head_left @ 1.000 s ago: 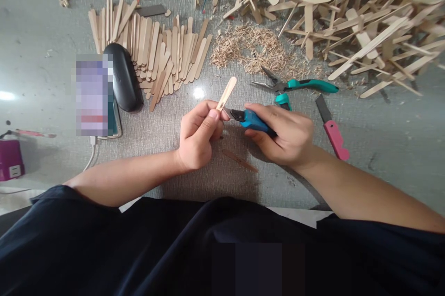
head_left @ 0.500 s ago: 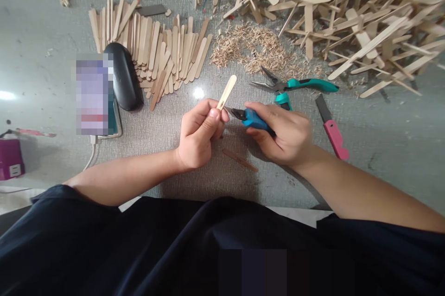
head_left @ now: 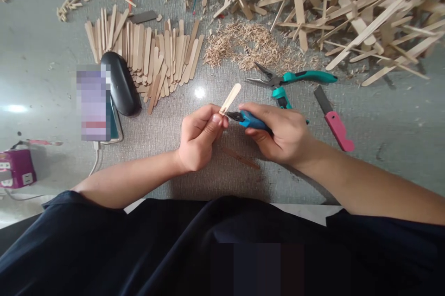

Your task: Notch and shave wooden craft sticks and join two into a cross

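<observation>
Between thumb and fingers, my left hand (head_left: 200, 136) pinches a wooden craft stick (head_left: 232, 96), its rounded end pointing up and right. A dark mark shows on the stick just above my thumb. My right hand (head_left: 281, 133) is wrapped round the blue handles of small cutting pliers (head_left: 252, 120). The dark jaws of these pliers meet the stick's edge beside my left fingertips; whether they bite into it I cannot tell. Below the hands, a darker brown stick (head_left: 241, 158) lies on the table.
Teal-handled long-nose pliers (head_left: 278, 81) lie open beyond my right hand, with a pink-handled blade (head_left: 335, 122) to their right. Wood chips (head_left: 243, 43), a craft stick row (head_left: 142, 50) and a large stick heap (head_left: 347, 22) lie farther back. A phone (head_left: 93, 106) and black case (head_left: 120, 85) sit left.
The pliers' jaws have come closer to the stick, now reaching its edge. My left hand keeps its pinch on the stick. The whole view has shifted slightly.
</observation>
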A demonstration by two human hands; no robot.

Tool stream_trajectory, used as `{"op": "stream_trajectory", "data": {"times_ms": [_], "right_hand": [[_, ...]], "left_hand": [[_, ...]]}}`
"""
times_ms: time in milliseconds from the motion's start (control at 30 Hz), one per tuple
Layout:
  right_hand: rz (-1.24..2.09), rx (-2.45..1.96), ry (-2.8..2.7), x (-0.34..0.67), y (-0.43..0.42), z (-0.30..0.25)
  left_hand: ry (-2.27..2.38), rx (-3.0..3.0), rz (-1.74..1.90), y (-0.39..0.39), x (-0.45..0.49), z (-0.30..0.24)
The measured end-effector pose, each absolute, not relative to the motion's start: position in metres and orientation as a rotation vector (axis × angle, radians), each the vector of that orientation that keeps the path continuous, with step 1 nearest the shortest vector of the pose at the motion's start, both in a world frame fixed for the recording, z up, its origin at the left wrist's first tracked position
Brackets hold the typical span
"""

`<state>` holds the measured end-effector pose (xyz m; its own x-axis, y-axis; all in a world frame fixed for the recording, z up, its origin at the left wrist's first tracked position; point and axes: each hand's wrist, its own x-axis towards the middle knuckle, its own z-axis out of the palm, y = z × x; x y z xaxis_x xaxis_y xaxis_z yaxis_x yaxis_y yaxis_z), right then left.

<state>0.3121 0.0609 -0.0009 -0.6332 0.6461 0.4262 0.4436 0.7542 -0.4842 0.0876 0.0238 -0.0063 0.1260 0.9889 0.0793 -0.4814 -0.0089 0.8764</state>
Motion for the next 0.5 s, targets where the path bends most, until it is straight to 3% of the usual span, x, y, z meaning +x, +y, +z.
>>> {"op": "stream_trajectory", "data": {"times_ms": [500], "right_hand": [[0.315, -0.880, -2.311, 0.3079, 0.0643, -0.0086]], "left_hand": [[0.748, 0.907, 1.404, 0.0296, 0.0885, -0.0054]]}}
